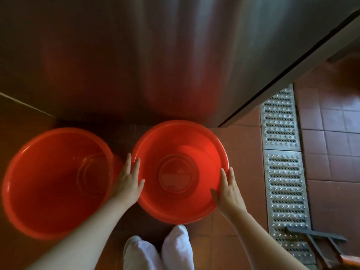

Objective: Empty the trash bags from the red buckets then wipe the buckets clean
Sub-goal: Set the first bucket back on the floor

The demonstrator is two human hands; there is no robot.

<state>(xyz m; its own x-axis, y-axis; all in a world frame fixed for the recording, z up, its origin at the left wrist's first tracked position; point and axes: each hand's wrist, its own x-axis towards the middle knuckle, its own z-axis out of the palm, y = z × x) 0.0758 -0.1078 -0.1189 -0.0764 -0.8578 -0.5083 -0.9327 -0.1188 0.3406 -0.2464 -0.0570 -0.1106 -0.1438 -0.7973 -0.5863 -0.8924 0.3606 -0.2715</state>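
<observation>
Now — right bucket (pixel 179 172) upright, mouth up | both hands (pixel 127 182) (pixel 228 190) on rim

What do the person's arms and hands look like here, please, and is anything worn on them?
Both forearms are bare up to the frame's edge, with no sleeves visible. The left hand and the right hand wear no gloves, and no rings, watch or bracelet show on the hands or wrists. Fingernails look short and unpainted, though the picture is slightly soft. Below, white trousers are visible.
</observation>
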